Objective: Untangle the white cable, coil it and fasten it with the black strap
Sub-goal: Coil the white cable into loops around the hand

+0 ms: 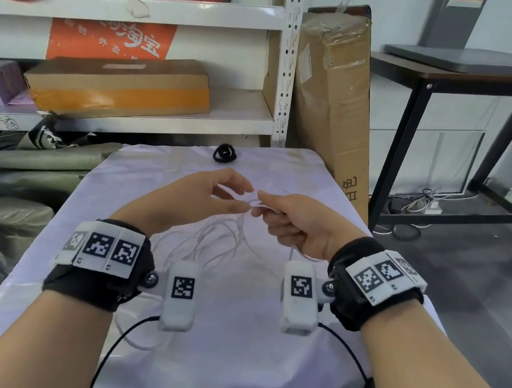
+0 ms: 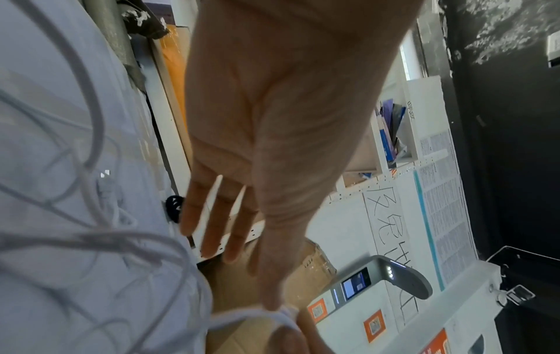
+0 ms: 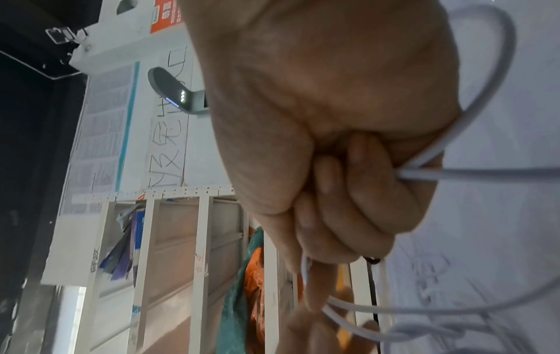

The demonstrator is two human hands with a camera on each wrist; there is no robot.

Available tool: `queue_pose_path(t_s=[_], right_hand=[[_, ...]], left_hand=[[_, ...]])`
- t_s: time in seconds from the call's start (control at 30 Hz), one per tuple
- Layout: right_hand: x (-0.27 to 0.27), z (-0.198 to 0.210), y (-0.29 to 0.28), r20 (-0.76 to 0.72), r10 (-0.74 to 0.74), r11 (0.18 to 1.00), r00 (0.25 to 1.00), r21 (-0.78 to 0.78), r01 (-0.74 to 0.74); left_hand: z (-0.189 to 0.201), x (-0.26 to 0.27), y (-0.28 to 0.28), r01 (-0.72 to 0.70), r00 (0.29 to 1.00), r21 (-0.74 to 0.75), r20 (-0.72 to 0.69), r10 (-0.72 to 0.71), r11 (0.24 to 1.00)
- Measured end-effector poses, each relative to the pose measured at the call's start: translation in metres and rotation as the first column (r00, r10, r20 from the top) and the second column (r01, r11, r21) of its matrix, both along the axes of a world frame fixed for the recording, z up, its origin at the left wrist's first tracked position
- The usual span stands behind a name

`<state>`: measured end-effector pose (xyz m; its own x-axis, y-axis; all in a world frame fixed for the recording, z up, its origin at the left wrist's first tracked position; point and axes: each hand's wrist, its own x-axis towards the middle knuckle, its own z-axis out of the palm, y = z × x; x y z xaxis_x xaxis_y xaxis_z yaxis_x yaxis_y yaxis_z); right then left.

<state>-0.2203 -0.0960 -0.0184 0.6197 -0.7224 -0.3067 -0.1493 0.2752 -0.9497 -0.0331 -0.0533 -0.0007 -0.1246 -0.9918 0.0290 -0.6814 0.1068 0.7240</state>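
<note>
The white cable (image 1: pixel 222 239) lies in tangled loops on the white-clothed table (image 1: pixel 221 341). Above the tangle, my left hand (image 1: pixel 245 197) pinches a strand between thumb and forefinger, its other fingers (image 2: pixel 212 227) held straight. My right hand (image 1: pixel 270 211) meets it from the right as a fist that grips the cable (image 3: pixel 454 173), with loops trailing out below the knuckles. The pinch point (image 2: pixel 278 310) shows bunched white strands, and one plug end (image 2: pixel 106 184) rests on the cloth. The black strap (image 1: pixel 225 153) lies curled at the table's far edge, untouched.
A white metal shelf (image 1: pixel 284 62) with a cardboard box (image 1: pixel 120 84) stands behind the table. A tall carton (image 1: pixel 332 104) leans at the back right corner. A black desk (image 1: pixel 473 78) is further right, and grey rolls (image 1: pixel 33 151) lie on the left.
</note>
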Motion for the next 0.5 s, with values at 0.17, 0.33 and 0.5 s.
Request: queue_pose_path(t_s=[0.17, 0.33, 0.5], right_hand=[[-0.005, 0.002, -0.004, 0.191, -0.174, 0.982, 0.966, -0.045, 0.185], [-0.011, 0.001, -0.014, 0.3, -0.382, 0.919, 0.874, 0.027, 0.393], [-0.018, -0.001, -0.023, 0.354, -0.553, 0.824, 0.754, 0.1, 0.557]], left_hand=[[-0.009, 0.013, 0.0, -0.034, 0.98, 0.115, 0.198, 0.011, 0.993], [-0.01, 0.015, -0.007, -0.187, 0.969, 0.059, -0.154, 0.194, 0.981], [-0.007, 0.018, -0.012, -0.31, 0.794, 0.027, -0.542, 0.275, 0.95]])
